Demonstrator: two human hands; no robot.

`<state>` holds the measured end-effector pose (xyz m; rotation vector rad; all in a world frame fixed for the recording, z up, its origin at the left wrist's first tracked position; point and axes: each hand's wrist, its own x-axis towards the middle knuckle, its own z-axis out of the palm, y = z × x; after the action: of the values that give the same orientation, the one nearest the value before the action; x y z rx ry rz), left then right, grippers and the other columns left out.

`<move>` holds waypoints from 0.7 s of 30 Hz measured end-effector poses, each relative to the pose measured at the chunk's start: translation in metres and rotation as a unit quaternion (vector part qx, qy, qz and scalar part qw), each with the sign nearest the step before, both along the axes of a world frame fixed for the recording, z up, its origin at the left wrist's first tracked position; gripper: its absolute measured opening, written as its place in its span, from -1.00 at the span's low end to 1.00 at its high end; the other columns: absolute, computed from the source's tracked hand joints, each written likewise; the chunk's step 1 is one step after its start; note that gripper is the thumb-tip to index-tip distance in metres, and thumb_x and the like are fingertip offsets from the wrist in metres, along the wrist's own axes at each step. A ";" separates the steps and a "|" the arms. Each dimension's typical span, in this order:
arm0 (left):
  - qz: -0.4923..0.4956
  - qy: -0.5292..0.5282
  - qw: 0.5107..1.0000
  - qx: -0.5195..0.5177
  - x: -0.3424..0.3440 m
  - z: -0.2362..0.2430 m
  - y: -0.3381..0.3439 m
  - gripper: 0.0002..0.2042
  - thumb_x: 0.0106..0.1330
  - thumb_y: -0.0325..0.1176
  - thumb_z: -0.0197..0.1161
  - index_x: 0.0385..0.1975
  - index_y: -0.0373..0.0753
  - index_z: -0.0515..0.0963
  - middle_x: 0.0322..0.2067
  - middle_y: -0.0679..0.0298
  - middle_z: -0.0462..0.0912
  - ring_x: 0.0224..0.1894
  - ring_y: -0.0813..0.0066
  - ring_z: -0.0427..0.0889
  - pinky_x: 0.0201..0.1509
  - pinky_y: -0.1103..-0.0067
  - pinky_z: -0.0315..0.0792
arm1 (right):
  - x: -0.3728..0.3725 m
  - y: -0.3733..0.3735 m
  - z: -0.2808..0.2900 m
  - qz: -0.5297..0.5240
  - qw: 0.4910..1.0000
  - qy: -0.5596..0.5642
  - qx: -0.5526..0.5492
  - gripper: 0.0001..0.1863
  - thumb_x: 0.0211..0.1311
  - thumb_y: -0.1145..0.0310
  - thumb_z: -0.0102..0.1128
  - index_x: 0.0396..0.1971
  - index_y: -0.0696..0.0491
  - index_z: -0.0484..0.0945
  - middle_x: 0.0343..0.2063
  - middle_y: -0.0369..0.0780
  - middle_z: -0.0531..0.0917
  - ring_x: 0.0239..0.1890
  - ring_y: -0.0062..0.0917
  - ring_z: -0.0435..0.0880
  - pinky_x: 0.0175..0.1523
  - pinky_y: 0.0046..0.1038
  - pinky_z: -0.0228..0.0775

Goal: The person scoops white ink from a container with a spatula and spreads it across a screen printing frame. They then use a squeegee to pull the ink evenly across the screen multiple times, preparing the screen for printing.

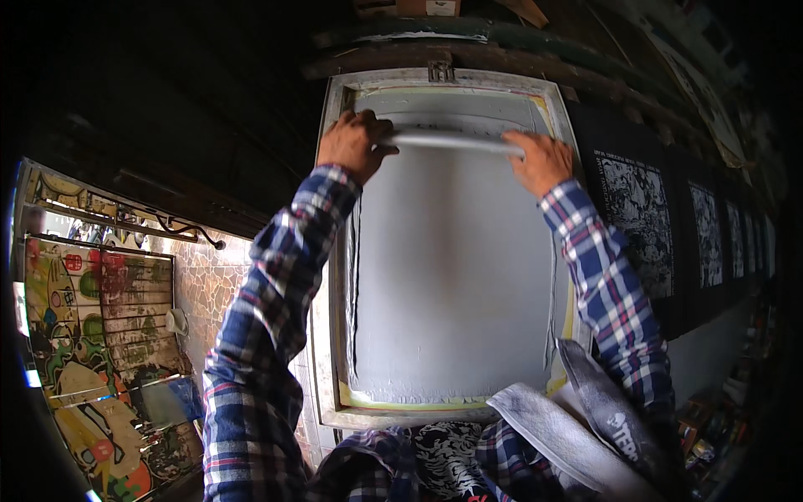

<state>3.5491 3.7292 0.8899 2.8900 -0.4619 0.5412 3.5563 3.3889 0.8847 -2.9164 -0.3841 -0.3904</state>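
A screen-printing frame (452,415) lies in front of me, its grey mesh (468,276) smeared with pale ink along the side edges and the near end. Near its far end a long, pale squeegee (456,140) spans most of the mesh crosswise. My left hand (355,148) grips the squeegee's left end, fingers closed over it. At the other end, my right hand (541,161) is closed round it, with the thumb side toward the middle. A ridge of ink shows just beyond the squeegee. The blade's lower edge is hidden.
A metal hinge clamp (441,71) joins the frame's far edge to dark beams. Black printed fabric pieces (640,226) lie in a row to the right. Grey cloths (544,427) hang by the near right corner. Painted panels (100,335) stand at the left above stone-patterned flooring (209,280).
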 end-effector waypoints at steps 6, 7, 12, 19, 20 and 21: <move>-0.017 0.062 0.998 0.015 -0.004 0.024 -0.009 -0.66 0.21 -0.09 0.50 -0.05 -0.03 0.74 -0.08 0.28 0.73 0.09 0.19 0.66 0.25 0.33 0.52 | -0.006 0.002 0.054 -0.019 0.995 0.092 -0.047 -0.53 0.17 0.19 0.43 0.13 -0.23 0.70 -0.04 -0.16 0.76 0.11 -0.17 0.67 0.33 -0.09 0.34; -0.017 0.025 0.999 0.023 0.010 0.028 -0.005 -0.66 0.23 -0.10 0.49 -0.03 -0.04 0.73 -0.08 0.26 0.74 0.08 0.17 0.67 0.22 0.32 0.54 | 0.001 0.013 0.068 -0.023 0.996 0.085 -0.030 -0.55 0.18 0.19 0.42 0.12 -0.22 0.71 -0.04 -0.16 0.76 0.13 -0.16 0.67 0.38 -0.10 0.31; 0.066 0.101 0.990 0.066 0.090 0.045 -0.007 -0.65 0.32 -0.02 0.37 -0.03 -0.09 0.71 0.04 0.15 0.73 0.11 0.11 0.69 0.24 0.26 0.55 | 0.085 0.015 0.059 -0.004 0.998 0.032 -0.047 -0.51 0.15 0.18 0.47 0.14 -0.25 0.70 0.05 -0.12 0.75 0.16 -0.18 0.68 0.40 -0.13 0.35; 0.061 0.115 0.984 0.123 0.110 0.038 -0.023 -0.36 0.25 0.35 0.29 0.12 -0.01 0.69 0.00 0.13 0.77 0.06 0.17 0.76 0.26 0.28 0.58 | 0.106 0.027 0.054 -0.026 0.991 0.072 -0.114 -0.37 0.02 -0.09 0.61 0.07 -0.07 0.74 -0.06 -0.16 0.81 0.05 -0.26 0.77 0.30 -0.19 0.54; 0.065 0.080 0.985 0.139 0.111 0.037 -0.023 -0.31 0.19 0.42 0.31 0.10 -0.01 0.70 -0.03 0.18 0.79 0.02 0.22 0.77 0.22 0.30 0.60 | 0.109 0.030 0.056 -0.030 0.990 0.073 -0.120 -0.36 0.00 -0.10 0.61 0.06 -0.07 0.74 -0.07 -0.16 0.81 0.05 -0.26 0.77 0.29 -0.19 0.54; 0.075 0.072 0.985 0.137 0.111 0.037 -0.022 -0.29 0.15 0.45 0.32 0.06 -0.01 0.72 -0.07 0.20 0.80 0.00 0.24 0.78 0.18 0.32 0.62 | 0.112 0.033 0.058 -0.033 0.989 0.074 -0.125 -0.35 -0.01 -0.12 0.62 0.06 -0.07 0.75 -0.08 -0.16 0.81 0.04 -0.26 0.77 0.29 -0.19 0.54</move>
<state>3.6602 3.7076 0.9271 3.2193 -0.3200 0.3040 3.6687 3.4216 0.9424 -3.1839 -0.3373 -0.1411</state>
